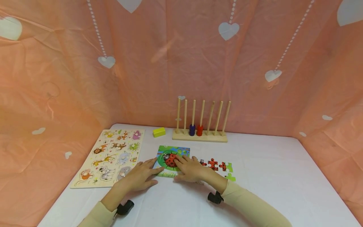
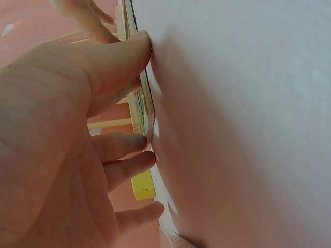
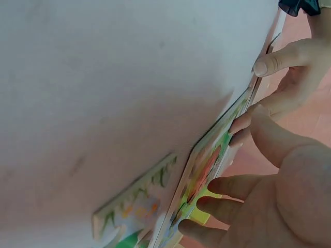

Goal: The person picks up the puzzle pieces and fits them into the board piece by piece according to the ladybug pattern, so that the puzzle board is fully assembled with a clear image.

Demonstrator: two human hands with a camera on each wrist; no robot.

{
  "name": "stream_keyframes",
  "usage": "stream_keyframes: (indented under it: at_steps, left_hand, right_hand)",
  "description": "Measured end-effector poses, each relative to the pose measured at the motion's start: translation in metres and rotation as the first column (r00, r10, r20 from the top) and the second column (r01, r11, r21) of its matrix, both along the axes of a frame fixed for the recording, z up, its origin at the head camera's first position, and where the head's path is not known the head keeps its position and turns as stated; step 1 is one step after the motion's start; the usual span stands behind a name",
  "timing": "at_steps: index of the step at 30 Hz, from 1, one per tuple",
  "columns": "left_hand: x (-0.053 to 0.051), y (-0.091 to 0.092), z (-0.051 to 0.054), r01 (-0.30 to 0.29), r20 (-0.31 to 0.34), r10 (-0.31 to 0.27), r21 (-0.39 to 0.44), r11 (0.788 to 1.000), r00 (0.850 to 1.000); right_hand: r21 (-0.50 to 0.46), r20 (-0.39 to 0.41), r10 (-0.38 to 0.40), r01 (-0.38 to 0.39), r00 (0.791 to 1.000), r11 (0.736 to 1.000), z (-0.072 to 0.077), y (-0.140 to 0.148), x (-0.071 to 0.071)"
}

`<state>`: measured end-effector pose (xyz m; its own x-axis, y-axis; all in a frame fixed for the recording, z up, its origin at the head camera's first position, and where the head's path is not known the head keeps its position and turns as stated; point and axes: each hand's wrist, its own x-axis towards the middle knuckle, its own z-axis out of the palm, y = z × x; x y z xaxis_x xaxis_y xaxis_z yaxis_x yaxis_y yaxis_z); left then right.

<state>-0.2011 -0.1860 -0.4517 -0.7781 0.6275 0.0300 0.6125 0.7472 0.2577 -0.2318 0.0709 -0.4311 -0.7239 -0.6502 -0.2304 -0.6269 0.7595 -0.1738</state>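
Note:
A square ladybug picture board (image 1: 165, 168) lies flat on the white table between both hands. My left hand (image 1: 139, 178) is at its left edge, fingers spread and fairly straight, with the thumb on the side near me. The right hand (image 1: 191, 170) rests over the board's right part, fingers extended across the ladybug and covering some of it. Loose jigsaw pieces (image 1: 212, 164) in red, black and green lie just right of that hand, partly hidden by it. One grass-patterned piece (image 3: 137, 199) shows beside the board in the right wrist view.
At left lies a wooden animal peg puzzle (image 1: 96, 159), close to the left forearm. A yellow block (image 1: 159, 132) sits behind the board. Further back stands a wooden peg rack (image 1: 204, 137) with upright rods and blue and red beads. A pink curtain (image 1: 181, 63) surrounds the table.

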Motion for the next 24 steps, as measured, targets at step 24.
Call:
stream_keyframes:
  at_steps: [24]
  left_hand:
    - [-0.0009,0.0003,-0.0009,0.042,-0.070,-0.043,-0.009,0.999,0.997]
  right_hand:
    - [0.041,-0.068,-0.049,0.051,0.997,0.998,-0.0025,-0.0103,-0.0032]
